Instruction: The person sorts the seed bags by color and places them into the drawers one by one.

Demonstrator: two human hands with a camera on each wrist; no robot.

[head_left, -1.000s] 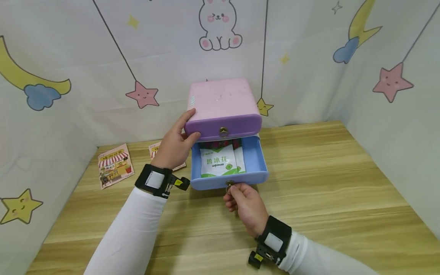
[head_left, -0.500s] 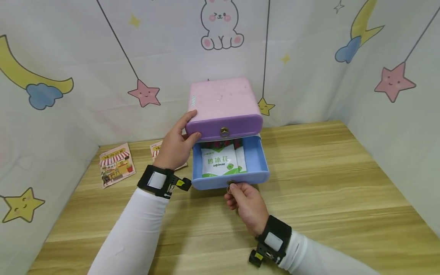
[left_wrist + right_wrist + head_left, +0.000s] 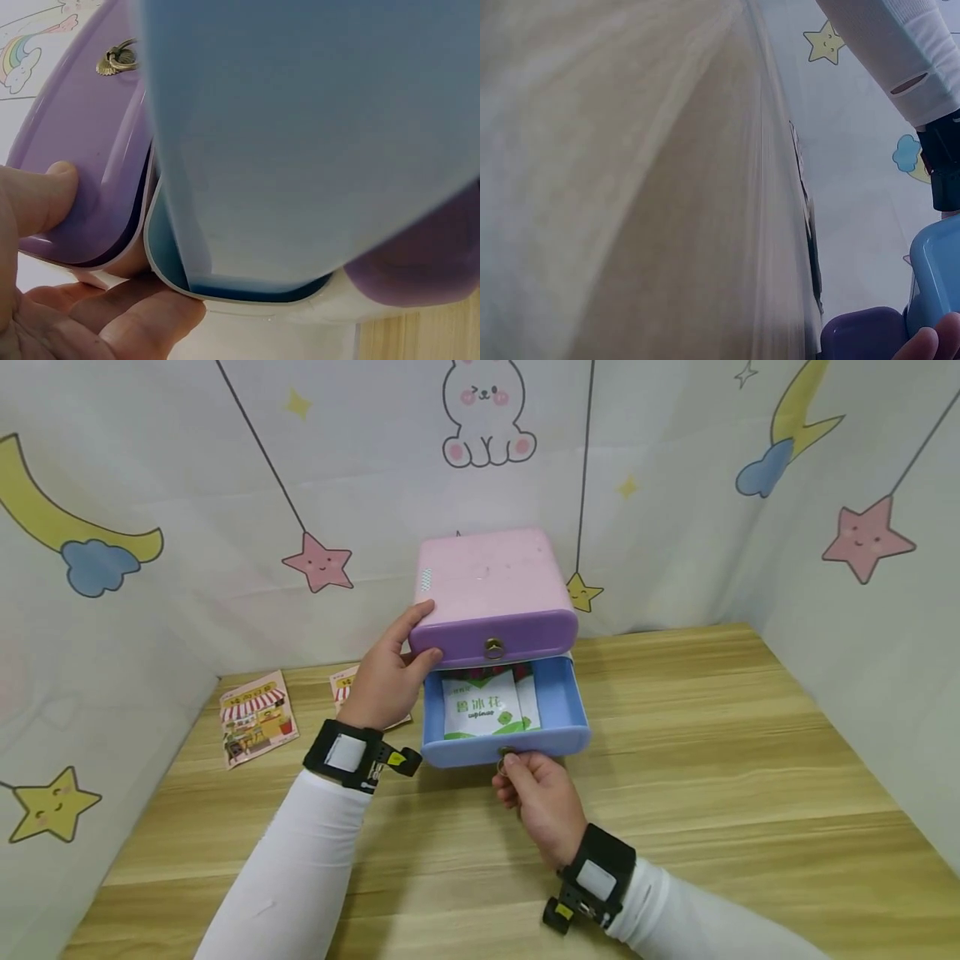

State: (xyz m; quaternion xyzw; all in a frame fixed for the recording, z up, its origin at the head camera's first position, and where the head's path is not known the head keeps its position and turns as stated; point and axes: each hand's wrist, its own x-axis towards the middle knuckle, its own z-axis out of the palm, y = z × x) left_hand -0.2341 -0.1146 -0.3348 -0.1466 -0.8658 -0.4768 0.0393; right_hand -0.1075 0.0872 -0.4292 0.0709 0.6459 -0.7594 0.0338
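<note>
A small pink drawer cabinet (image 3: 487,577) stands against the back curtain, with a purple top drawer (image 3: 457,643) that is in place. Below it a blue drawer (image 3: 558,702) is pulled out, holding white-and-green packets (image 3: 480,706) with printed lettering. My left hand (image 3: 386,677) grips the cabinet's left side; the left wrist view shows the thumb (image 3: 56,199) on the purple front and the fingers (image 3: 150,319) along the side. My right hand (image 3: 543,802) pinches the ring pull (image 3: 502,766) on the blue drawer's front. Another purple drawer (image 3: 420,262) lies underneath.
To the left on the wooden table (image 3: 712,760) lies a pink packet with a shop picture (image 3: 258,718). A similar packet (image 3: 342,681) is partly hidden behind my left hand. White printed curtains (image 3: 645,527) enclose the table at the back and sides.
The blue drawer has slid slightly inward with my right hand on its ring, and the packets' lower edges are now hidden behind its front. My left hand keeps its grip on the cabinet.
</note>
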